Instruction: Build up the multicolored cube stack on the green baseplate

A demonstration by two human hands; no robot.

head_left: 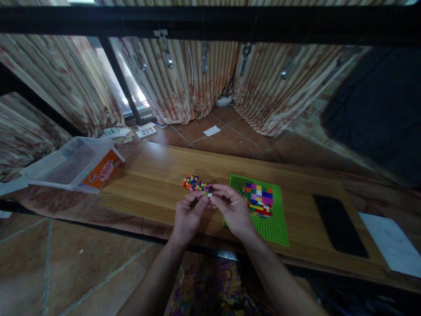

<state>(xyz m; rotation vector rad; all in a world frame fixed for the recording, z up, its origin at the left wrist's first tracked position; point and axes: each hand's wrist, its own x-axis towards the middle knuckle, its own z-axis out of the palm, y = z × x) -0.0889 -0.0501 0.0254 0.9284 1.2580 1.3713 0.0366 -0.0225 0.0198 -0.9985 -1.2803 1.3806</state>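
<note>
Both hands meet over the table, pinching small building bricks (pixel 209 194), one white and one greenish, between the fingertips. My left hand (pixel 190 215) is closed on the bricks from the left, and my right hand (pixel 234 210) from the right. Whether the bricks are joined I cannot tell. Just beyond the fingers lies a pile of loose colourful bricks (pixel 194 182), partly covered by the hands. To the right, a green baseplate (pixel 279 224) carries a block of multicoloured bricks (pixel 259 198); my right hand overlaps the plate's left side in view.
A clear plastic box (pixel 74 164) with an orange label stands at the wooden table's (pixel 148 175) left end. On the right lie a black phone-like slab (pixel 340 224) and a white sheet (pixel 391 241). A dark metal bar (pixel 210 24) crosses above, before striped curtains (pixel 184 83).
</note>
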